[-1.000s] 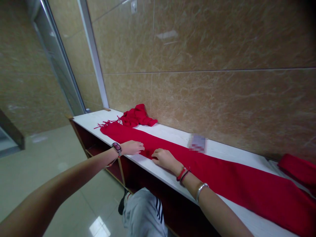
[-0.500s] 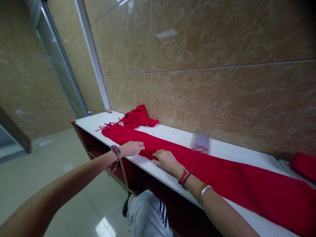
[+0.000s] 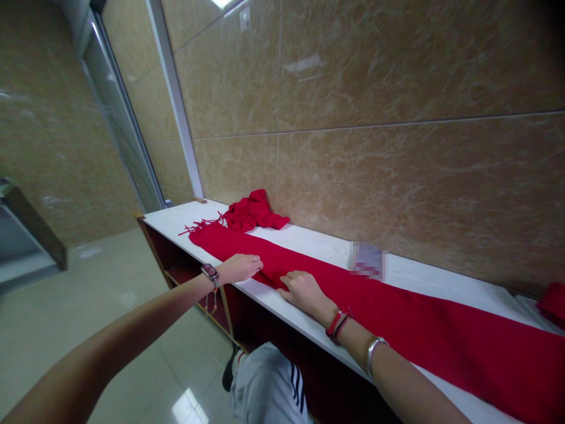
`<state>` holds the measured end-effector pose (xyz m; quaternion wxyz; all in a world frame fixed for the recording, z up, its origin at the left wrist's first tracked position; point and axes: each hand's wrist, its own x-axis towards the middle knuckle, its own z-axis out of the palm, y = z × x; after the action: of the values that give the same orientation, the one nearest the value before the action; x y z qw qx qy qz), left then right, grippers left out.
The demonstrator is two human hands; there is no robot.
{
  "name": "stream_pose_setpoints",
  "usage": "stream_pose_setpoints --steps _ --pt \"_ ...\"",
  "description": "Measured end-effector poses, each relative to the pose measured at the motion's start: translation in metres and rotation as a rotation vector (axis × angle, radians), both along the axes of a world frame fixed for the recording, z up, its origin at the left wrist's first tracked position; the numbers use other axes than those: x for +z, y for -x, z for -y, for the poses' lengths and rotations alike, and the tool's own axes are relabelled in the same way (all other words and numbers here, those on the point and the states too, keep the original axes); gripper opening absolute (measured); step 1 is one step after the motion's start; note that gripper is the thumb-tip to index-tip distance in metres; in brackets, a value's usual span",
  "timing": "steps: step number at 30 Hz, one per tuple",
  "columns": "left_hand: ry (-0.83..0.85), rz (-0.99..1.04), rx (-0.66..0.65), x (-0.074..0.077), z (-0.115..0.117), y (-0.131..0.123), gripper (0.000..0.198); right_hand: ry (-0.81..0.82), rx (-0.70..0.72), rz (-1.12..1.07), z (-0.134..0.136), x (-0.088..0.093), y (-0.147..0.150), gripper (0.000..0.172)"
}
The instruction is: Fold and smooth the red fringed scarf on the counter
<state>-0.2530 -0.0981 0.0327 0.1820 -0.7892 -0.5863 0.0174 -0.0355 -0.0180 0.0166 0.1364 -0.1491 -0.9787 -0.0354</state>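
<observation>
A long red scarf [image 3: 397,318] lies stretched lengthwise over the white top of a low cabinet, its fringe at the far left end. My left hand [image 3: 241,267] has its fingers closed on the scarf's near edge, where the cloth puckers into a small fold. Just to the right, my right hand [image 3: 304,290] holds the same edge between curled fingers and thumb; the fingertips are partly hidden. A short stretch of rumpled edge shows between the two hands.
Behind the scarf's far end a crumpled red cloth [image 3: 253,210] rests against the tiled wall. A blurred-out small item [image 3: 368,261] lies by the wall. Another red bundle [image 3: 552,303] is at the right. The cabinet [image 3: 174,215] has open shelves below; my knee [image 3: 267,383] is close to its front.
The whole view has shifted slightly, so everything appears a little further right. Both hands stay at the scarf's near edge with hardly any movement against the cloth.
</observation>
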Motion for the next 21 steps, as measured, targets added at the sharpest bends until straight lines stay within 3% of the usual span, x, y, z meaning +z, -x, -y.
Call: stream_pose_setpoints --steps 6,17,21 --pt "0.011 -0.009 -0.002 0.003 0.000 0.003 0.017 0.020 -0.007 -0.005 -0.001 0.000 0.001 0.022" --pt "0.098 -0.142 -0.120 -0.006 0.015 0.003 0.011 -0.001 0.243 0.049 -0.002 -0.001 0.000 0.021" --pt "0.099 -0.117 -0.123 -0.006 0.016 -0.001 0.010 -0.006 0.243 0.016 -0.003 -0.005 0.001 0.019"
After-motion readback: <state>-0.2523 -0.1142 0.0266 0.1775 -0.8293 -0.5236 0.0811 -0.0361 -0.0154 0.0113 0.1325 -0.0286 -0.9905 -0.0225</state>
